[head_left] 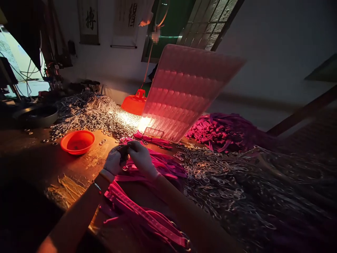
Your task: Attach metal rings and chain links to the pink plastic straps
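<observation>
My left hand (112, 161) and my right hand (141, 159) meet over the middle of the table, fingers bent and pressed together. What they pinch between them is dark and small, mostly hidden by the fingers. Just below the fingertips a metal ring (125, 168) shows, with bits of pink strap beside it. Under and to the right of my right hand lies a heap of pink straps (168, 167). Nearer to me, below my wrists, more pink straps (144, 214) lie lengthwise, some with metal rings at their ends. A bracelet circles my left wrist.
An orange bowl (77, 142) stands at left, near a large pile of metal rings and clasps (92, 110). An orange lamp (134, 102) hangs behind a tilted translucent panel (181, 91). Rightward lie metal hooks (218, 179) and a purple strap heap (223, 133). A dark pan (39, 116) sits far left.
</observation>
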